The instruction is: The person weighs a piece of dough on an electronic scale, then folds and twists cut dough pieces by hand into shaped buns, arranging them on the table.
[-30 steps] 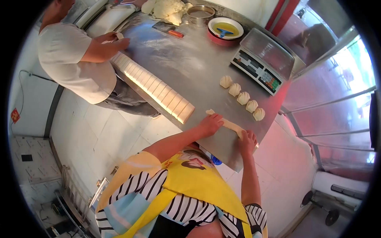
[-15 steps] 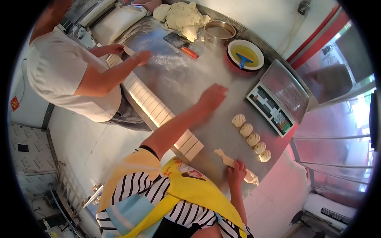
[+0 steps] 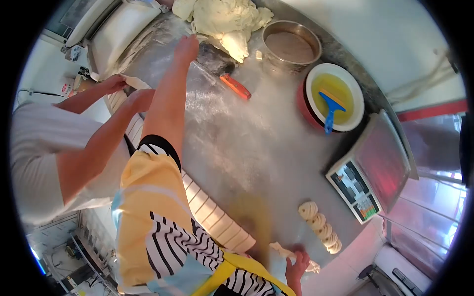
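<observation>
My left hand [image 3: 187,48] reaches far out over the floured worktop, its fingers bunched beside the big dough mass [image 3: 224,19] and a dark flat block [image 3: 216,57]. What it may hold is hidden. At the near edge, my right hand [image 3: 297,265] lies over a strip of dough [image 3: 280,249] with its fingers apart, touching it. The strip sticks out on both sides of the hand. Several twisted dough rolls [image 3: 309,210] stand in a row just beyond. A long row of cut dough pieces [image 3: 217,219] runs along the left edge of the worktop.
A co-worker [image 3: 64,158] at the left holds a thin dough piece [image 3: 136,82]. Farther off are a red-handled tool [image 3: 235,87], a metal pot [image 3: 291,47], and a bowl of yellow liquid [image 3: 358,93] with a blue brush [image 3: 332,106]. A scale [image 3: 353,182] stands at right.
My left hand has moved from mid-worktop far up and left to the dough mass. The view has shifted along with it. My right hand stays at the dough strip, its fingers now more spread.
</observation>
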The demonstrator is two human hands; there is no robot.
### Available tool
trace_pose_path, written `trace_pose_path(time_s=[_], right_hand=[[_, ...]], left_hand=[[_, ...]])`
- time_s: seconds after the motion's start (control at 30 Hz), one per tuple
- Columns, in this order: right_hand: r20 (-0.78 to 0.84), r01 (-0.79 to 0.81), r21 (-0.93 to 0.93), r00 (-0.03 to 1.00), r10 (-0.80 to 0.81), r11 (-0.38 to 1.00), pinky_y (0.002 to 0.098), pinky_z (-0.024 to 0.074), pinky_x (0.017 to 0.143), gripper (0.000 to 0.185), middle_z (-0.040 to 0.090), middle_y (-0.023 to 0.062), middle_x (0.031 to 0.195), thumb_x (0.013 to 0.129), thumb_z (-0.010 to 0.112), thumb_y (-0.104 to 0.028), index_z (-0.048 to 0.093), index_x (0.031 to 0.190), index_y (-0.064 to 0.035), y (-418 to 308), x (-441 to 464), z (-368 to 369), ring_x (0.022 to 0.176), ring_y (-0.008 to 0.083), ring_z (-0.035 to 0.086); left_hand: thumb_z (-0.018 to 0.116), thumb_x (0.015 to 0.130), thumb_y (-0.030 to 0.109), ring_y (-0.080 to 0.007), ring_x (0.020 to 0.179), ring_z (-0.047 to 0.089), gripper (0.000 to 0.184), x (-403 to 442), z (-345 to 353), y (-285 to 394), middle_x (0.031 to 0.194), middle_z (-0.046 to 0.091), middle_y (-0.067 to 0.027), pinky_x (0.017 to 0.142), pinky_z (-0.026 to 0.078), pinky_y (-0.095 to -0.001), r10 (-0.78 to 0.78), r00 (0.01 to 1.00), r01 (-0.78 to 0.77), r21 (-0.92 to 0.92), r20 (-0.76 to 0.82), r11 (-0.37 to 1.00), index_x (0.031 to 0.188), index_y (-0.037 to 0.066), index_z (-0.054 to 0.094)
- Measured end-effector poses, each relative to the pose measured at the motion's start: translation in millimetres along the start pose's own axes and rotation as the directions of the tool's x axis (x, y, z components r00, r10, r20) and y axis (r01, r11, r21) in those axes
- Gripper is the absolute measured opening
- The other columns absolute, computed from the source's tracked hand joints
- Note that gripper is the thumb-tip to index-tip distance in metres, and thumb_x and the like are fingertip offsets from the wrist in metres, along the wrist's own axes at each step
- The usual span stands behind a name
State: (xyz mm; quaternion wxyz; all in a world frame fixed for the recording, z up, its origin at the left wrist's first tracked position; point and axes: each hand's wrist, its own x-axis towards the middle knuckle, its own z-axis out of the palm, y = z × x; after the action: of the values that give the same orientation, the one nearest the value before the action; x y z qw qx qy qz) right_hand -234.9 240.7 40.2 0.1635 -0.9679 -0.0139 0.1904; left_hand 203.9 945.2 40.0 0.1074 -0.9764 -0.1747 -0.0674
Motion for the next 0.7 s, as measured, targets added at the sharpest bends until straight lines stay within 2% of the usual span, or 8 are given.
trace_pose_path(time_s=[0.17, 0.27, 0.47, 0.53, 0.57, 0.6, 0.67, 0.7], right_hand=[[0.111, -0.068, 0.011, 0.992, 0.067, 0.998, 0.0448, 0.0355, 0.080, 0.042, 0.051, 0.0112, 0.094, 0.055, 0.078, -0.009, 0.052, 0.087, -0.0095, 1, 19, -4, 0.094, 0.0348, 0.045], [0.120, -0.053, 0.031, 0.992, 0.049, 0.998, 0.0471, 0.0347, 0.078, 0.043, 0.050, 0.0140, 0.095, 0.054, 0.079, -0.017, 0.052, 0.087, -0.0101, 14, 17, 3, 0.094, 0.0377, 0.045], [0.095, 0.005, 0.079, 0.995, -0.013, 0.997, 0.0438, 0.0354, 0.075, 0.042, 0.051, 0.0114, 0.087, 0.052, 0.080, -0.012, 0.051, 0.082, -0.0094, 15, 24, 1, 0.087, 0.0350, 0.046], [0.074, 0.023, 0.096, 0.997, -0.031, 0.995, 0.0422, 0.0358, 0.074, 0.042, 0.050, 0.0100, 0.084, 0.051, 0.080, -0.010, 0.051, 0.080, -0.0093, 12, 26, -3, 0.086, 0.0335, 0.046], [0.065, 0.028, 0.106, 0.997, -0.035, 0.994, 0.0423, 0.0358, 0.074, 0.041, 0.050, 0.0100, 0.084, 0.051, 0.080, -0.010, 0.051, 0.080, -0.0094, 14, 25, -1, 0.086, 0.0334, 0.046], [0.056, 0.036, 0.114, 0.998, -0.042, 0.993, 0.0423, 0.0359, 0.074, 0.041, 0.050, 0.0100, 0.084, 0.051, 0.080, -0.010, 0.051, 0.079, -0.0095, 15, 24, -1, 0.086, 0.0334, 0.046], [0.028, 0.071, 0.115, 0.997, -0.075, 0.991, 0.0430, 0.0371, 0.072, 0.040, 0.052, 0.0107, 0.087, 0.051, 0.080, -0.011, 0.052, 0.079, -0.0095, 13, 25, -4, 0.086, 0.0339, 0.048], [0.013, 0.085, 0.107, 0.996, -0.086, 0.991, 0.0432, 0.0377, 0.072, 0.040, 0.053, 0.0110, 0.087, 0.051, 0.080, -0.011, 0.052, 0.079, -0.0094, 12, 25, -4, 0.086, 0.0341, 0.048]], left_hand=[[0.053, 0.078, 0.007, -0.0284, 0.118, 0.044, 0.037, 55, 31, -4, 0.131, 0.047, -0.0010, 0.092, 0.042, -0.0425, -0.014, 0.966, -0.022, 0.133, 0.259, 0.991, 0.115, 0.009, 0.056], [0.055, 0.077, 0.006, -0.0278, 0.120, 0.043, 0.048, 67, 53, -9, 0.130, 0.047, -0.0005, 0.094, 0.040, -0.0438, -0.030, 0.955, -0.005, 0.116, 0.296, 0.993, 0.124, 0.011, 0.049], [0.055, 0.077, 0.004, -0.0281, 0.119, 0.044, 0.048, 78, 103, -37, 0.124, 0.054, -0.0003, 0.095, 0.038, -0.0426, -0.044, 0.974, 0.051, -0.026, 0.223, 0.998, 0.124, 0.012, 0.051], [0.056, 0.078, 0.005, -0.0286, 0.113, 0.049, 0.041, 65, 79, -40, 0.120, 0.056, -0.0004, 0.094, 0.040, -0.0422, 0.034, 0.998, -0.050, -0.331, -0.052, 0.942, 0.119, 0.010, 0.055], [0.056, 0.079, 0.005, -0.0289, 0.110, 0.052, 0.038, 54, 55, -37, 0.119, 0.057, -0.0005, 0.094, 0.041, -0.0420, 0.043, 0.979, -0.133, -0.460, -0.200, 0.878, 0.117, 0.009, 0.057], [0.056, 0.081, 0.006, -0.0282, 0.107, 0.054, 0.033, 40, 26, -26, 0.115, 0.058, -0.0021, 0.092, 0.043, -0.0412, -0.044, 0.974, -0.117, -0.664, -0.221, 0.738, 0.113, 0.007, 0.058], [0.056, 0.084, 0.007, -0.0268, 0.099, 0.058, 0.023, 4, -34, 12, 0.108, 0.061, -0.0053, 0.089, 0.046, -0.0396, -0.214, 0.957, -0.121, -0.939, -0.197, 0.323, 0.107, 0.003, 0.061], [0.055, 0.085, 0.008, -0.0257, 0.098, 0.059, 0.022, -13, -55, 30, 0.105, 0.061, -0.0073, 0.087, 0.048, -0.0387, -0.218, 0.973, -0.077, -0.996, -0.082, 0.033, 0.106, 0.002, 0.060]])
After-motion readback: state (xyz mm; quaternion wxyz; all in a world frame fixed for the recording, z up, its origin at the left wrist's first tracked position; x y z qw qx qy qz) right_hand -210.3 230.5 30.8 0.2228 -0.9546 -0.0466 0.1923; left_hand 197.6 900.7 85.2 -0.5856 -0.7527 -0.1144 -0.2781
